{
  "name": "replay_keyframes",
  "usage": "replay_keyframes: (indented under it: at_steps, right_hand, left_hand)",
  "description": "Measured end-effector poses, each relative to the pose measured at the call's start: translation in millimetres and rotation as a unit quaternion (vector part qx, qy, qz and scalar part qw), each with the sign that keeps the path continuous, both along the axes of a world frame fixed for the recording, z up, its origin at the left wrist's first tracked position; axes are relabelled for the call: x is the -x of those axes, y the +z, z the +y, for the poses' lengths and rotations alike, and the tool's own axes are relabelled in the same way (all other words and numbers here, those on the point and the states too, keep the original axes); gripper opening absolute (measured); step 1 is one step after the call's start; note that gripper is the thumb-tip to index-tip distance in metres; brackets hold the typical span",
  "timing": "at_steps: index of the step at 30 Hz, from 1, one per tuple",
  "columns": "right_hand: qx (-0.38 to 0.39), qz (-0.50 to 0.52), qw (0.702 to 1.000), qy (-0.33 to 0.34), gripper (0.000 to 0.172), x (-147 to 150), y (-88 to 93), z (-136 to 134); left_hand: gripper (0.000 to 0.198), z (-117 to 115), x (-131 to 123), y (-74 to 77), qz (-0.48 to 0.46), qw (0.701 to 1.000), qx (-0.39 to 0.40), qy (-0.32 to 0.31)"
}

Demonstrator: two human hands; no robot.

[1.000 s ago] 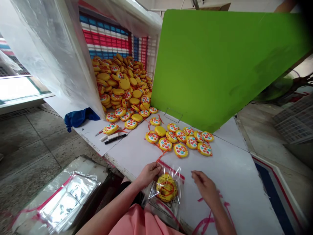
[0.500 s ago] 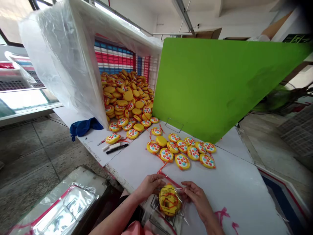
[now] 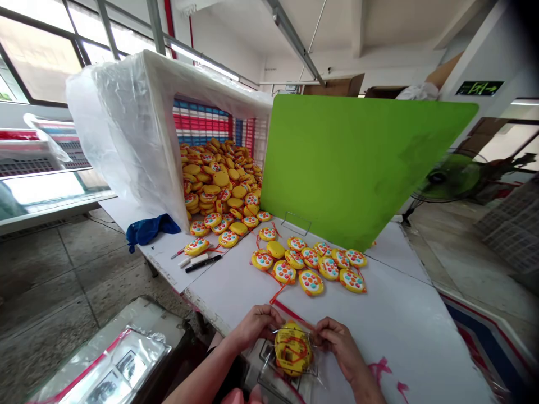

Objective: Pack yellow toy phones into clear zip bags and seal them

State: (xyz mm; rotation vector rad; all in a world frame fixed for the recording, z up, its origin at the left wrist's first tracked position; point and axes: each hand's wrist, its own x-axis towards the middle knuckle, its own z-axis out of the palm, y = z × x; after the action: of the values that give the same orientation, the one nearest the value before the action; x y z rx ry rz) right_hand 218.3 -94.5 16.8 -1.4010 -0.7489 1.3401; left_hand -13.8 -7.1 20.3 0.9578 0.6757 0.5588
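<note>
A round yellow toy [image 3: 293, 350] with an orange cord and dark print lies inside a clear plastic bag [image 3: 314, 377] near the table's front edge. My left hand [image 3: 260, 324] pinches the bag's upper left edge, and my right hand [image 3: 336, 338] pinches it on the upper right. Beneath this bag are more clear bags with a red strip and black printing. Beyond my hands, several yellow toys with white faces and coloured buttons [image 3: 311, 282] are spread on the white table [image 3: 387, 308], one of them back side up.
A plastic-wrapped crate [image 3: 126, 134] on its side spills a heap of yellow toys [image 3: 221, 179]. A green board [image 3: 353, 168] stands beside it. Left are a blue cloth [image 3: 151, 229] and a black marker [image 3: 202, 263]. Packed bags [image 3: 122, 365] lie lower left; a fan [image 3: 450, 177] stands right.
My right hand's fingers have closed from a looser hold to a pinch on the bag's edge. The camera view has tilted up slightly. The bagged toy stays between my hands.
</note>
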Motion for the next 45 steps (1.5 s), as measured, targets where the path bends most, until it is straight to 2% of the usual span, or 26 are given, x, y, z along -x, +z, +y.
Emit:
replay_keyframes:
  at_steps: [4,10,12,15,17,20,24,27,29,30,32,33,34,35,36,38,40,41,43,45]
  right_hand:
    - [-0.023,-0.007,1.000,0.011,0.005,0,-3.2,-1]
    - [-0.031,-0.016,0.998,0.049,0.006,-5,-6.8,-2]
    - [-0.026,-0.003,0.998,0.054,0.011,-6,-5.0,-3]
    - [-0.021,0.008,0.998,0.052,0.029,-4,-0.9,-5]
    - [-0.017,-0.042,0.996,0.071,0.038,0,0.6,-4]
    - [-0.005,-0.134,0.985,0.109,0.040,6,-0.4,0]
    - [0.001,-0.171,0.982,0.083,0.043,-10,2.8,-1]
    - [-0.006,-0.212,0.977,-0.013,0.043,-51,17.2,-14]
    - [-0.025,-0.242,0.959,-0.145,0.043,-87,31.0,-27]
    - [-0.045,-0.252,0.935,-0.245,0.044,-103,38.1,-34]
    - [-0.111,-0.251,0.851,-0.448,0.040,-129,50.5,-44]
    - [-0.144,-0.249,0.805,-0.518,0.038,-137,54.8,-47]
    - [-0.172,-0.248,0.773,-0.559,0.036,-140,57.2,-48]
    - [-0.190,-0.249,0.759,-0.571,0.036,-139,57.4,-47]
    - [-0.198,-0.252,0.765,-0.559,0.036,-134,55.3,-44]
    - [-0.179,-0.270,0.811,-0.487,0.036,-114,45.2,-34]
    - [-0.133,-0.328,0.869,-0.346,0.036,-86,31.0,-21]
    - [-0.111,-0.369,0.884,-0.264,0.037,-70,23.9,-14]
    - [-0.092,-0.429,0.889,-0.128,0.038,-39,12.0,1]
    - [-0.100,-0.450,0.886,-0.049,0.036,-12,4.1,15]
  left_hand:
    - [0.019,1,0,-1.3,0.008,1.000,-0.019,-0.003]
    - [0.032,-1,-2,-0.6,0.030,0.999,-0.038,0.004]
    - [0.035,-1,-2,-1.8,0.029,0.999,-0.035,0.009]
    - [0.039,-2,-2,-3.9,0.021,0.999,-0.022,0.010]
    - [0.041,-2,-1,-5.0,0.020,1.000,-0.012,0.006]
    - [0.043,-1,-2,-6.9,0.014,1.000,-0.005,0.002]
    - [0.043,-2,-3,-9.3,0.027,0.999,-0.032,-0.005]
    - [0.030,-6,-2,-8.6,0.109,0.982,-0.153,-0.034]
    - [0.021,-10,-1,-5.9,0.169,0.951,-0.258,-0.037]
    - [0.017,-13,-1,-3.8,0.193,0.933,-0.303,-0.035]
    - [0.011,-18,-2,1.8,0.224,0.899,-0.374,-0.042]
    - [0.009,-21,-1,5.1,0.230,0.884,-0.403,-0.055]
    - [0.008,-25,-1,8.5,0.230,0.870,-0.431,-0.075]
    - [0.013,-28,1,11.8,0.223,0.855,-0.457,-0.100]
    - [0.022,-32,2,14.9,0.212,0.840,-0.483,-0.128]
    - [0.045,-38,7,19.2,0.189,0.803,-0.534,-0.183]
    - [0.063,-44,13,20.8,0.189,0.758,-0.583,-0.222]
    - [0.068,-47,15,20.4,0.200,0.734,-0.605,-0.236]
    - [0.072,-51,20,18.2,0.235,0.692,-0.633,-0.255]
    - [0.074,-55,22,15.1,0.270,0.667,-0.641,-0.267]
